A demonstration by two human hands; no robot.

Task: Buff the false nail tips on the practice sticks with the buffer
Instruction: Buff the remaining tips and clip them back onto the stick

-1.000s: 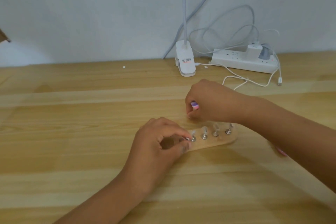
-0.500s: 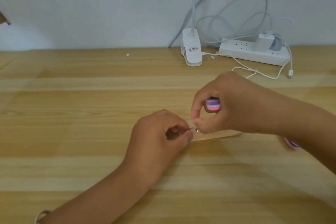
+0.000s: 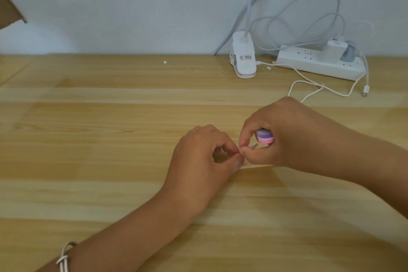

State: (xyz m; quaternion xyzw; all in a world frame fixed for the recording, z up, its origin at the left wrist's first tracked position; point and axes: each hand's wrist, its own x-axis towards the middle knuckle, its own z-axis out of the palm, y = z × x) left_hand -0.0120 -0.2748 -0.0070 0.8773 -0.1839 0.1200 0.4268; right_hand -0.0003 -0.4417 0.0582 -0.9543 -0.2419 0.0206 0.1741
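A wooden holder (image 3: 254,166) for the practice sticks lies on the table, mostly hidden under both hands. My left hand (image 3: 203,161) curls over its left end, thumb and forefinger pinching something small there, likely a stick. My right hand (image 3: 287,137) grips the purple-and-pink buffer (image 3: 265,136) in its palm. Its thumb and forefinger pinch a clear false nail tip (image 3: 254,146) right beside my left fingertips. The other sticks are hidden.
A white clip lamp base (image 3: 244,62) and a white power strip (image 3: 318,63) with plugs and loose cables (image 3: 309,86) sit at the back right against the wall. A brown cardboard corner (image 3: 8,13) shows at the far left.
My right hand came down from behind the holder onto its left end, covering the sticks that were visible, and now pinches a tip next to my left fingers. The camera view shifted left.
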